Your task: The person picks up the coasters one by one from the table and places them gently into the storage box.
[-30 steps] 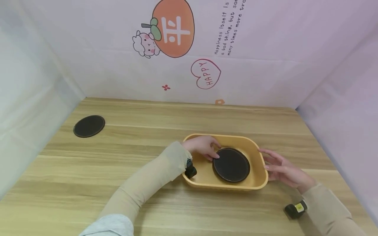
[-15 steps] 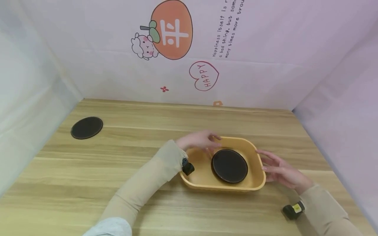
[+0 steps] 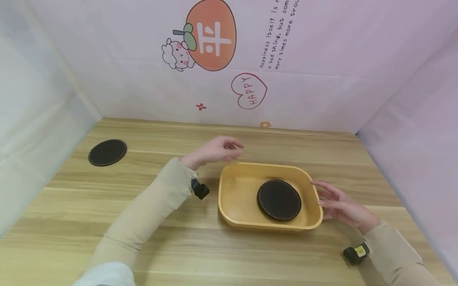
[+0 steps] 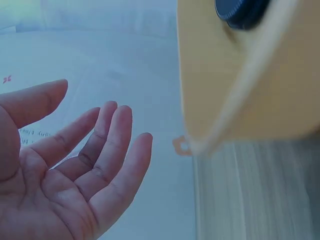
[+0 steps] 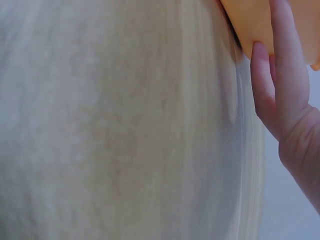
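A yellow plastic basin (image 3: 237, 198) sits on the table right of the middle in the head view. Inside it, toward the right, lies a round black coaster (image 3: 279, 200) with a thin pale line round its edge. My left hand (image 3: 216, 150) hovers beyond the basin's far left corner, holding nothing; in the left wrist view its fingers (image 4: 117, 145) spread loosely with the palm showing. My right hand (image 3: 341, 204) touches the outside of the basin's right end, its fingers fairly straight along the wall (image 5: 250, 25). A second black coaster (image 3: 107, 152) lies flat at the far left.
The wood-grain table (image 3: 171, 254) is bounded by a printed white cloth (image 3: 304, 95) at the back and plain cloth walls on both sides. A small black camera (image 3: 200, 190) is worn on the left wrist, another camera (image 3: 356, 253) on the right.
My left hand has lifted away from the coaster in the basin and moved left and back over the rim. The coaster and my right hand have stayed in place.
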The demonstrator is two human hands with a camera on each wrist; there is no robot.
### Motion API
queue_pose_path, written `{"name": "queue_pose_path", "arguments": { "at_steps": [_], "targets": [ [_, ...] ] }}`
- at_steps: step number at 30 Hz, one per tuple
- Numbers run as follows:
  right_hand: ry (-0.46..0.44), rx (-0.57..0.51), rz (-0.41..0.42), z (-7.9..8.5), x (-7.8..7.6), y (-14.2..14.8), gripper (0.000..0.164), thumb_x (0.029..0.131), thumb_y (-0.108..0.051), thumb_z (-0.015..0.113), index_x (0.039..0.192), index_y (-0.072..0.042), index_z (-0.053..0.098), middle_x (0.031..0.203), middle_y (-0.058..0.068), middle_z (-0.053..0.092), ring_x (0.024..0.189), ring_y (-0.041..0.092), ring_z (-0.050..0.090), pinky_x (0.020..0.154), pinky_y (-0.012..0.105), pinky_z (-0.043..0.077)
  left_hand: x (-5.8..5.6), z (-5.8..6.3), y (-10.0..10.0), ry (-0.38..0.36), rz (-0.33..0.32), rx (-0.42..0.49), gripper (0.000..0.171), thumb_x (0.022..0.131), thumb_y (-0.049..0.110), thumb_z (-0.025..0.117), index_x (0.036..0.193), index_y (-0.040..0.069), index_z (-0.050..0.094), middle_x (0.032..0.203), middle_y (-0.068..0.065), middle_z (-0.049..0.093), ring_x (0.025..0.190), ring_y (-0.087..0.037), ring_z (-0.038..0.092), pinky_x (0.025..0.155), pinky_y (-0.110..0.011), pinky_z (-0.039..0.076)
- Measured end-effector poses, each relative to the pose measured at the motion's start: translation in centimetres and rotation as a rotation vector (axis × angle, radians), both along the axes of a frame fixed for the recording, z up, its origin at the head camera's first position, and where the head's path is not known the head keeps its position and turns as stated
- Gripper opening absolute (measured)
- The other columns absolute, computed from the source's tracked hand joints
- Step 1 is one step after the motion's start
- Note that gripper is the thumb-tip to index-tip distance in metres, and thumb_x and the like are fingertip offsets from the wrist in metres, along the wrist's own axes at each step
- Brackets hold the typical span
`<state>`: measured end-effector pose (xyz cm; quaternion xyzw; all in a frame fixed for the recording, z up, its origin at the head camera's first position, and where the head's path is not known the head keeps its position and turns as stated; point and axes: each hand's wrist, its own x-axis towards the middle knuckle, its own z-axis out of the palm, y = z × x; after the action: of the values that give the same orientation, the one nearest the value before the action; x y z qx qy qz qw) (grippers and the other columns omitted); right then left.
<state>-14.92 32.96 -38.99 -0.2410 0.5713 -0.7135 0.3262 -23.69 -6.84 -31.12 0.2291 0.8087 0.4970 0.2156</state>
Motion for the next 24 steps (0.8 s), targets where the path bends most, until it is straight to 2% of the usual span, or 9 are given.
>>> {"name": "queue_pose_path", "arguments": {
  "at_steps": [5,13,16,21,24],
  "targets": [
    [-0.008,-0.001,0.005,-0.1,0.0,0.0,0.059,0.097,0.009,0.03,0.144,-0.027,0.034,0.138,-0.012,0.045,0.12,0.018,0.054,0.088,0.044,0.052,0.3,-0.2,-2.0,0.015,0.022,-0.013,0.038,0.096,0.016,0.055,0.129,-0.001,0.053,0.123,-0.025,0.057,0.108,-0.033,0.06,0.091,-0.037,0.052],
    [-0.003,-0.003,0.003,-0.3,0.0,0.0,0.059,0.097,0.009,0.03,0.144,-0.027,0.034,0.139,-0.013,0.045,0.12,0.017,0.054,0.087,0.044,0.052,1.7,-0.5,-4.6,0.061,0.077,-0.024,0.036,0.096,0.015,0.055,0.128,-0.002,0.053,0.121,-0.024,0.057,0.109,-0.034,0.059,0.092,-0.037,0.052],
    [0.0,-0.01,0.007,-0.4,0.0,0.0,0.059,0.097,0.009,0.03,0.145,-0.027,0.033,0.139,-0.012,0.044,0.12,0.017,0.054,0.087,0.044,0.052,2.1,-0.6,-5.8,0.094,0.109,-0.054,0.037,0.096,0.016,0.055,0.128,0.0,0.054,0.121,-0.023,0.058,0.107,-0.033,0.06,0.09,-0.036,0.052],
    [0.005,-0.018,0.008,-0.4,0.0,-0.1,0.059,0.098,0.009,0.03,0.145,-0.027,0.033,0.14,-0.012,0.043,0.121,0.016,0.054,0.088,0.044,0.052,2.3,-1.3,-8.6,0.133,0.182,-0.105,0.038,0.097,0.017,0.053,0.131,0.001,0.051,0.123,-0.023,0.056,0.108,-0.037,0.059,0.091,-0.045,0.05],
    [0.003,-0.023,0.007,-0.4,0.0,0.0,0.06,0.097,0.009,0.03,0.144,-0.027,0.034,0.139,-0.013,0.043,0.12,0.016,0.054,0.088,0.044,0.052,2.2,-2.1,-10.8,0.122,0.233,-0.108,0.041,0.098,0.015,0.05,0.135,-0.002,0.046,0.128,-0.025,0.052,0.114,-0.039,0.055,0.094,-0.047,0.048]
  ]
}}
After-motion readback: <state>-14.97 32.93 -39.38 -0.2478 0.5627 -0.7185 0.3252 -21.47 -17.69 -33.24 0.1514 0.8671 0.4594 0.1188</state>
